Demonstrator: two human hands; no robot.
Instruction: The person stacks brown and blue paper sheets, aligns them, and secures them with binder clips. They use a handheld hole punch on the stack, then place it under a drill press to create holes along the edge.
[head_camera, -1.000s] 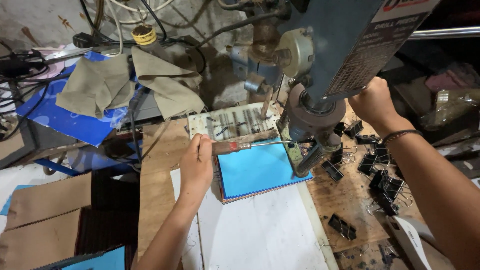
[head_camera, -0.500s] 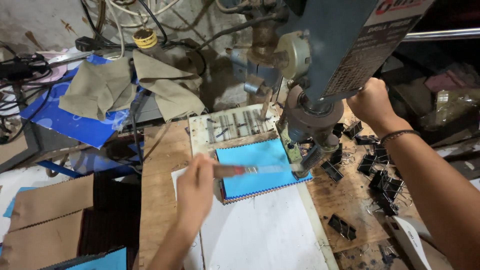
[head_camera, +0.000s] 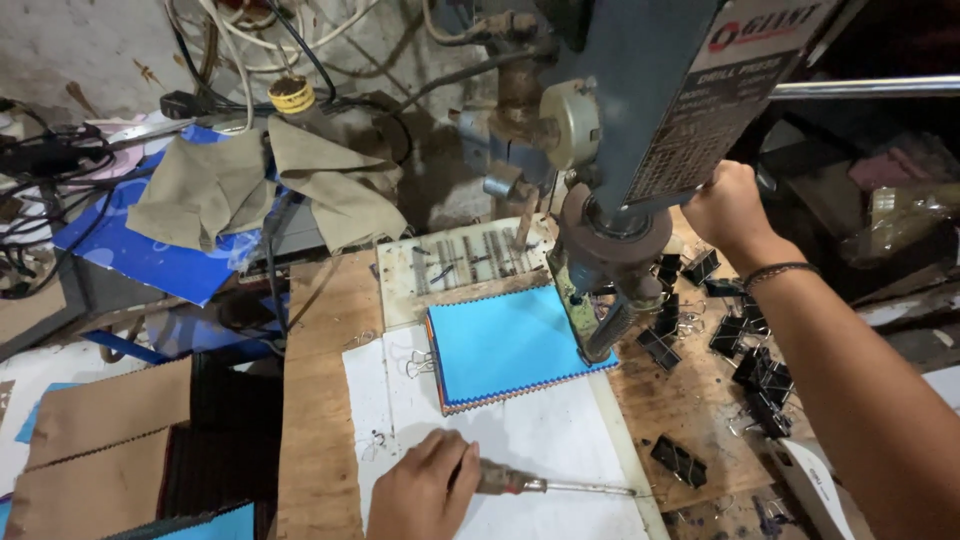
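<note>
A stack of blue sheets (head_camera: 505, 345) with zigzag edges lies on a white board (head_camera: 540, 450) under the drill press (head_camera: 620, 180). The drill bit (head_camera: 603, 335) touches the stack's right edge. My left hand (head_camera: 425, 490) rests low on the white board, closed around the handle of a thin metal awl (head_camera: 545, 487) that points right. My right hand (head_camera: 730, 205) grips the press's feed handle beside the machine head, wrist banded.
Several black binder clips (head_camera: 735, 350) lie scattered on the wooden bench right of the stack. A drilled plate (head_camera: 465, 265) sits behind the stack. Tan cloth (head_camera: 250, 180), cables and a blue sheet (head_camera: 150, 250) lie at left, brown cardboard (head_camera: 100, 440) lower left.
My left hand drew back from the stack's far left corner toward me, carrying the awl down to the white board's near part. My right hand stayed on the handle.
</note>
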